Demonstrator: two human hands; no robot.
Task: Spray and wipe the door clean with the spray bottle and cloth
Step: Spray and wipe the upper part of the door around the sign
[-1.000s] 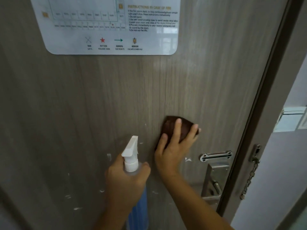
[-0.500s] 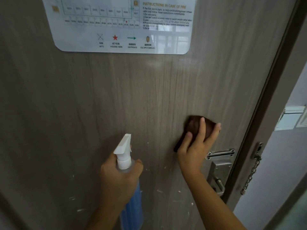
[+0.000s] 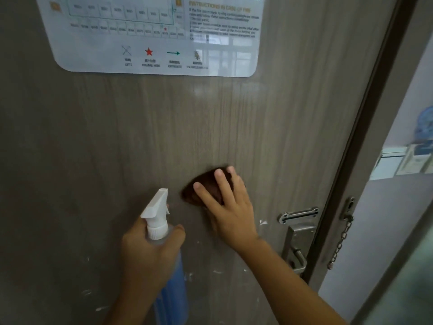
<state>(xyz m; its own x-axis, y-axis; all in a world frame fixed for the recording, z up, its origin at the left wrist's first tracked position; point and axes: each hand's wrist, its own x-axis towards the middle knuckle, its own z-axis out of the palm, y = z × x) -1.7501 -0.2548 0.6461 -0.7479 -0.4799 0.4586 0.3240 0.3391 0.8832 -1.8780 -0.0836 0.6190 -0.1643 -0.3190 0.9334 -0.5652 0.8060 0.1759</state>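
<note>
Under the right hand [image 3: 230,207], the brown cloth [image 3: 203,190] is pressed flat against the door [image 3: 140,137] with fingers straight, probably so the whole pad rubs. Lower left, the spray bottle [image 3: 161,233] is gripped round the neck by the left hand [image 3: 150,256], nozzle kept aimed at the wood. White flecks [image 3: 263,222] near the handle plate [image 3: 295,245] aren't wiped yet.

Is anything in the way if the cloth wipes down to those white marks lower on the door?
Nothing visible blocks it. The right hand presses the cloth flat on the door; bare wood lies between it and the white marks.
</note>
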